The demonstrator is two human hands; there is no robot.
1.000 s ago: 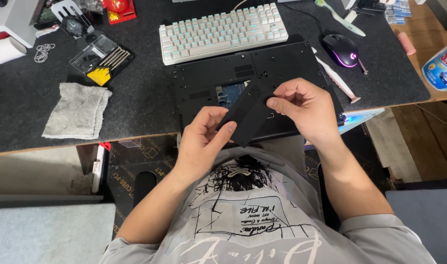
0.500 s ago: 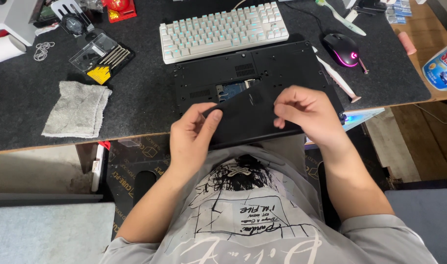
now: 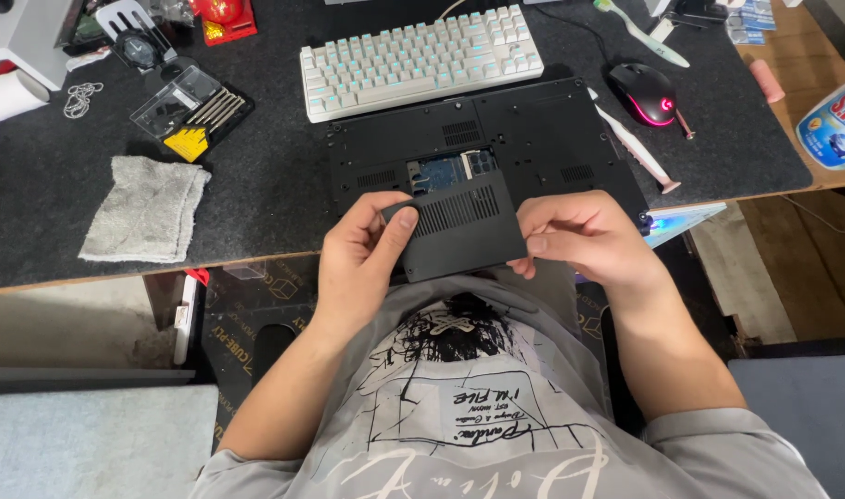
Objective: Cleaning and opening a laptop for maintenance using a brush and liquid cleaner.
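We hold a flat black plastic cover panel [image 3: 461,229] between both hands, just above the near edge of the bench [image 3: 256,199]. The panel is roughly rectangular, matte, with a band of fine parallel vent slits across its far half. Our left hand [image 3: 359,259] pinches its left edge, thumb pressed on the top face at the corner, fingers curled beneath. Our right hand [image 3: 584,236] pinches the right edge, thumb on top, fingers folded under.

Just beyond the panel lies a black laptop [image 3: 533,139], bottom side up, its shell matte with small vent grilles. An open rectangular bay [image 3: 450,169] in it shows a blue-green circuit board with a metallic sheen.

Far of the laptop: a white keyboard [image 3: 420,60] with pale blue-lit keys. Right of it, a glossy black mouse [image 3: 646,93] with a pink glow. A slim white tool [image 3: 633,143] lies diagonally just beside the laptop's right edge.

To the left, a crumpled grey cloth [image 3: 145,208], nappy in texture, and farther off a clear-lidded case of screwdriver bits [image 3: 189,113] with a yellow insert.

The bench top is covered in dark felt-like matting; bare wood shows at the far right
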